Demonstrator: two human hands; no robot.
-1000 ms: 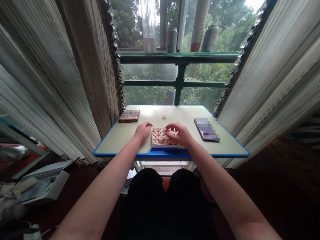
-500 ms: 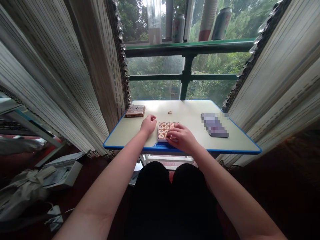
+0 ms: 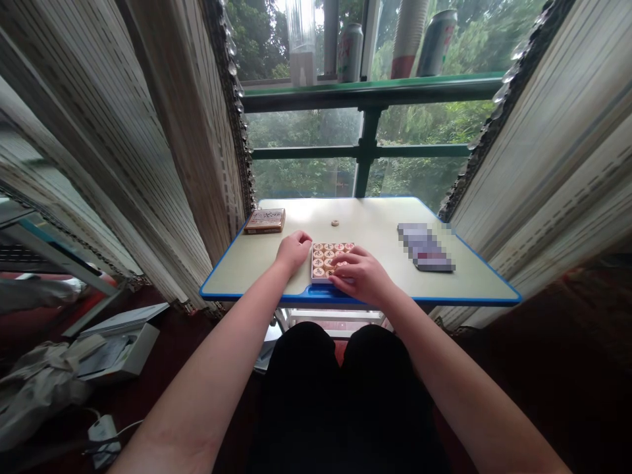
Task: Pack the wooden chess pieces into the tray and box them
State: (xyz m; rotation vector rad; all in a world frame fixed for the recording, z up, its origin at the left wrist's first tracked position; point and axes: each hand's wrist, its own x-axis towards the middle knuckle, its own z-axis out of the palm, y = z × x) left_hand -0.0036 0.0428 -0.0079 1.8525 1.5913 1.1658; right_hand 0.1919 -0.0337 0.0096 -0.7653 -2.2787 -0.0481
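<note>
A small tray (image 3: 313, 262) filled with several round wooden chess pieces (image 3: 323, 254) lies near the front edge of a blue-rimmed table (image 3: 257, 263). My left hand (image 3: 293, 250) rests curled against the tray's left side. My right hand (image 3: 362, 273) lies over the tray's right part, fingers bent down onto the pieces; what the fingertips grip is hidden. One loose piece (image 3: 334, 222) lies alone farther back on the table.
A wooden box lid (image 3: 265, 220) lies at the table's back left. A phone (image 3: 425, 246) lies at the right. Cans and a cup stack (image 3: 409, 36) stand on the window ledge. Curtains hang close on both sides. Papers and clutter (image 3: 108, 342) cover the floor at left.
My right hand has dropped from above the tray's far right corner onto the pieces nearer me. The left hand stays by the tray. The camera has tilted slightly.
</note>
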